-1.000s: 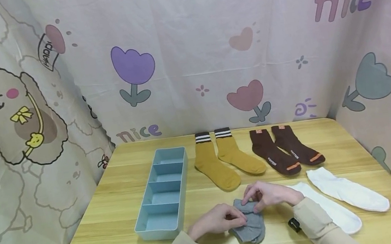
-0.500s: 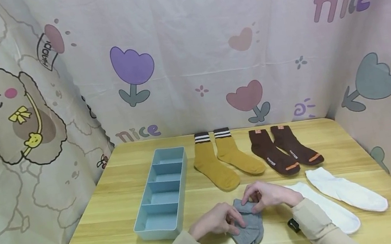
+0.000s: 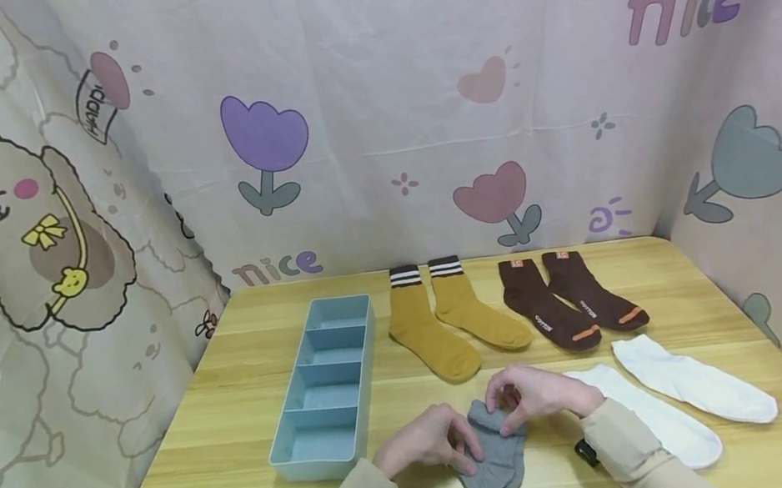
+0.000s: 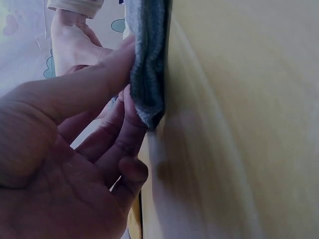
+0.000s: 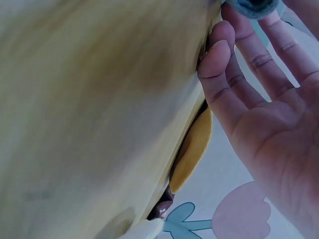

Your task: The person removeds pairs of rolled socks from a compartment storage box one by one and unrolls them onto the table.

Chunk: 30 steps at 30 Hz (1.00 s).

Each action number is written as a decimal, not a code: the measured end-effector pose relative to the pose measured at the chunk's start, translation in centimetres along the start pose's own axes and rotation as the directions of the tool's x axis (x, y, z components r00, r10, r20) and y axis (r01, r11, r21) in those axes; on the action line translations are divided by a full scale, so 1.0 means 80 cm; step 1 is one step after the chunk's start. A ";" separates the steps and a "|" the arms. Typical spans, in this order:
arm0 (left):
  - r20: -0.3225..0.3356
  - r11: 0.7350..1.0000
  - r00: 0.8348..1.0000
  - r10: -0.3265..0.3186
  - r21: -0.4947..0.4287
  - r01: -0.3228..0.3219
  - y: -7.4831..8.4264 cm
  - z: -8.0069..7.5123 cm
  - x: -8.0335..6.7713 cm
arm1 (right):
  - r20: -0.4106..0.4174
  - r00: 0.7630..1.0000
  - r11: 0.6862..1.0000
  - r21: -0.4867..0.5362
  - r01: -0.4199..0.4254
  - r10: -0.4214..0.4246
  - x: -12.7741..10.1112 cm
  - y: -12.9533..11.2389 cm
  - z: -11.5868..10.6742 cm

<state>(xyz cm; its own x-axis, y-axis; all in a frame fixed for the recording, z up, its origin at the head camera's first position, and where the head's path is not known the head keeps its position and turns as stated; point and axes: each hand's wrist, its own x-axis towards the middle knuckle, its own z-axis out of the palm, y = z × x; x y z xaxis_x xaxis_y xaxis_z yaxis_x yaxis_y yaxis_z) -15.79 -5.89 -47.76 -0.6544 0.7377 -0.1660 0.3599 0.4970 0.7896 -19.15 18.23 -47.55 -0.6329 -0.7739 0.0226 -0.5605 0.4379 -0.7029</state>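
Observation:
A pair of short grey socks point(image 3: 496, 464) lies stacked on the table near the front, with the upper end folded over. My left hand point(image 3: 432, 442) is at their left edge, thumb on top and fingertips against the side. The left wrist view shows the layered edge of the grey socks point(image 4: 148, 69) between that thumb and the fingers. My right hand point(image 3: 538, 392) pinches the folded upper end between thumb and index finger. In the right wrist view a rolled bit of grey sock point(image 5: 255, 6) shows at the fingertips of the right hand point(image 5: 271, 114).
A blue-grey box point(image 3: 353, 456) with several compartments stands to the left. Behind the hands lie mustard socks point(image 3: 423, 332) with striped cuffs and dark brown socks point(image 3: 540, 302). White socks point(image 3: 699, 379) lie at the right, one partly behind the right forearm. A printed curtain point(image 3: 371, 112) surrounds the table.
The left hand has shifted from on top of the grey socks to their left edge, and its fingers have spread. The socks have turned slightly; the right hand stays at the folded end.

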 end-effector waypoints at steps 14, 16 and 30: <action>-0.047 1.000 0.999 -0.017 0.013 0.018 0.003 0.002 -0.002 | -0.032 0.998 0.998 -0.029 -0.061 0.060 -0.003 0.004 -0.002; -0.045 1.000 0.999 -0.025 0.008 0.025 0.003 0.001 -0.003 | -0.035 0.998 0.998 -0.033 -0.054 0.053 -0.003 0.006 -0.002; -0.020 0.999 1.000 -0.021 -0.024 0.020 -0.005 -0.005 -0.009 | -0.046 0.997 0.997 -0.050 -0.058 0.056 -0.004 0.009 -0.004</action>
<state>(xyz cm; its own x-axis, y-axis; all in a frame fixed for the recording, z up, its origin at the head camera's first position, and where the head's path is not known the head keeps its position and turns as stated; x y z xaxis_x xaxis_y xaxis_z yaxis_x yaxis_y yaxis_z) -15.71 -6.77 -47.71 -0.6750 0.7178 -0.1706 0.3301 0.5007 0.8002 -19.53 18.96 -47.84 -0.6873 -0.7262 0.0164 -0.5489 0.5045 -0.6665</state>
